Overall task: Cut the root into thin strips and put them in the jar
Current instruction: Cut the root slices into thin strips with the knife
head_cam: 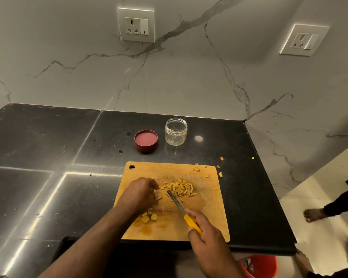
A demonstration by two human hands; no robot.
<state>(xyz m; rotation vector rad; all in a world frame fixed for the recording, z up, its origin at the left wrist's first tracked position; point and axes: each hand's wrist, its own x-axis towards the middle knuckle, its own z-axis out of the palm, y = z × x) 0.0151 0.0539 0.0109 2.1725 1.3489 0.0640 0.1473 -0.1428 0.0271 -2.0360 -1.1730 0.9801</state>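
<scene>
Operator: Reference landmark is the wooden cutting board (209, 207), lying on the black table (48, 157) near its front edge. I report all positions relative to that board.

Checker: State of the left hand?

Operator: The left hand (141, 194) rests on the board's left-centre area. Its fingers (155, 185) are curled down and pinch a small root piece (159, 196) against the board surface.

Checker: Right hand?

Operator: The right hand (206, 235) is over the board's front edge. Its fingers are wrapped round the yellow handle of the knife (179, 207). The blade runs diagonally toward the board's centre, its tip beside the pile of cut strips (182, 188).

Checker: Other root material?

Operator: Thick root slices (149, 216) lie on the board's front-left part, partly under the left forearm. A few scraps (220, 173) lie at and beyond the board's far right corner.

Checker: Jar position?

Operator: The clear jar (175, 132) stands upright and uncapped on the table beyond the board's far edge. I see no strips inside. The red lid (146, 140) lies just left of the jar, inner side up.
</scene>
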